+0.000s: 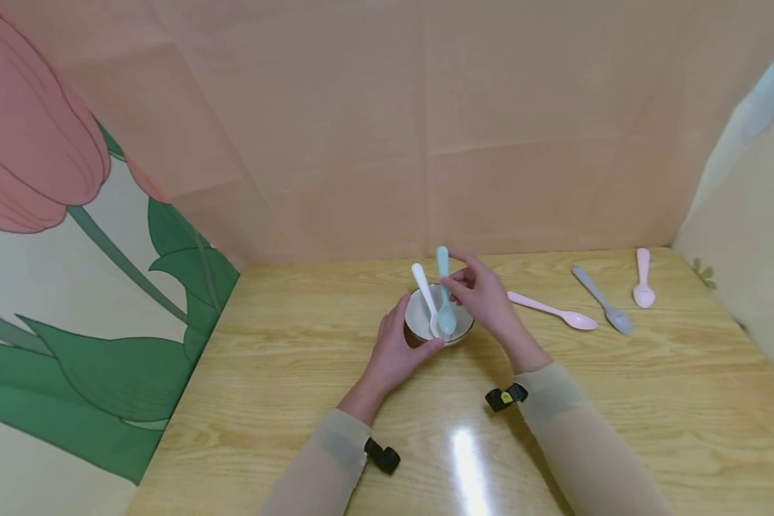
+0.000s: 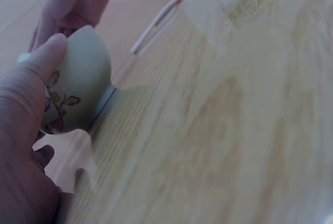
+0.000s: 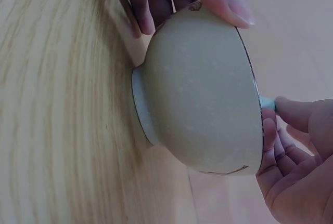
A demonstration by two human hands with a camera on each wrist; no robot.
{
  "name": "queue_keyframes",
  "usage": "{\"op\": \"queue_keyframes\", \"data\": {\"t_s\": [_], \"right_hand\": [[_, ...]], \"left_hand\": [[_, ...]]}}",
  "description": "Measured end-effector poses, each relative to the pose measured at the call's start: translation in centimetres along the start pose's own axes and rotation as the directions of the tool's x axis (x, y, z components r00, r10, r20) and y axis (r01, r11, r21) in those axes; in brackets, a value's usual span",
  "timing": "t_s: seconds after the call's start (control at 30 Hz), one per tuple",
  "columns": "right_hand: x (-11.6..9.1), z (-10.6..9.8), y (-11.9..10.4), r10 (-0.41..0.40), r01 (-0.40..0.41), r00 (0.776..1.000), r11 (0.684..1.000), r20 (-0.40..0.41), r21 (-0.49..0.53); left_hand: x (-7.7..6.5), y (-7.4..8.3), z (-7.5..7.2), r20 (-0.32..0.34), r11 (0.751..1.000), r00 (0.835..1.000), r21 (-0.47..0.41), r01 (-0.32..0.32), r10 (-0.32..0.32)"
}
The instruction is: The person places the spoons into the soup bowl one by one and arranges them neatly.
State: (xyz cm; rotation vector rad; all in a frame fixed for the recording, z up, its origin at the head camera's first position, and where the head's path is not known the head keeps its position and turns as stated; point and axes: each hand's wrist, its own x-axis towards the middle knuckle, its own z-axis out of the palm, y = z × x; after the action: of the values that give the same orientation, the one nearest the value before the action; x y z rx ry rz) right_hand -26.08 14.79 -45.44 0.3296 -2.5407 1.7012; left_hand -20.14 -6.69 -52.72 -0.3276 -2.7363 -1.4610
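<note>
A white bowl (image 1: 416, 315) with a dark rim stands on the wooden table. Its outside, with a painted leaf pattern, fills much of the right wrist view. My left hand (image 1: 396, 352) grips the bowl from the left, thumb on the near rim and fingers round the side. My right hand (image 1: 485, 295) is at the right rim and pinches a light blue spoon (image 1: 443, 269) by its handle. That spoon's bowl end is down inside the bowl. Beside it a white spoon (image 1: 423, 283) leans in the bowl, handle up over the far rim.
To the right of the bowl lie a long pink spoon (image 1: 548, 308), a grey-blue spoon (image 1: 596, 290) and a short pink spoon (image 1: 643, 279). The wooden table (image 1: 284, 387) ends at a plain backdrop (image 1: 335, 143) behind, with printed side panels.
</note>
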Motion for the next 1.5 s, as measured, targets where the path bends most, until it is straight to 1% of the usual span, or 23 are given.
{"op": "queue_keyframes", "data": {"t_s": [0.27,0.47,0.77,1.0,1.2,1.4,1.5], "right_hand": [[0.1,0.4,0.1,-0.033,0.034,0.999,0.998,0.011,-0.055],[0.0,0.7,0.3,-0.035,0.037,0.999,0.994,0.015,-0.107],[0.0,1.1,0.4,-0.016,0.017,1.000,0.987,0.003,-0.160],[0.0,1.2,0.2,-0.025,0.026,1.000,0.984,0.010,-0.178],[0.0,1.3,0.1,-0.028,0.031,0.999,0.979,0.019,-0.200],[0.1,1.4,0.1,-0.016,0.022,1.000,0.972,0.025,-0.233],[0.1,1.4,0.1,-0.023,0.028,0.999,0.970,0.023,-0.241]], "left_hand": [[0.2,0.2,0.0,-0.010,0.999,0.999,-0.002,-0.034,0.034],[0.1,0.1,0.0,-0.006,1.000,1.000,0.001,-0.020,0.020],[0.0,0.2,0.0,-0.005,1.000,1.000,0.000,-0.020,0.020],[-0.1,0.2,0.0,-0.005,1.000,1.000,-0.002,-0.016,0.016],[-0.2,0.2,-0.1,-0.002,1.000,1.000,-0.016,-0.027,0.027],[-0.2,0.1,-0.1,-0.002,1.000,1.000,-0.009,-0.029,0.029],[-0.1,0.1,-0.1,-0.006,1.000,1.000,-0.007,-0.029,0.029]]}}
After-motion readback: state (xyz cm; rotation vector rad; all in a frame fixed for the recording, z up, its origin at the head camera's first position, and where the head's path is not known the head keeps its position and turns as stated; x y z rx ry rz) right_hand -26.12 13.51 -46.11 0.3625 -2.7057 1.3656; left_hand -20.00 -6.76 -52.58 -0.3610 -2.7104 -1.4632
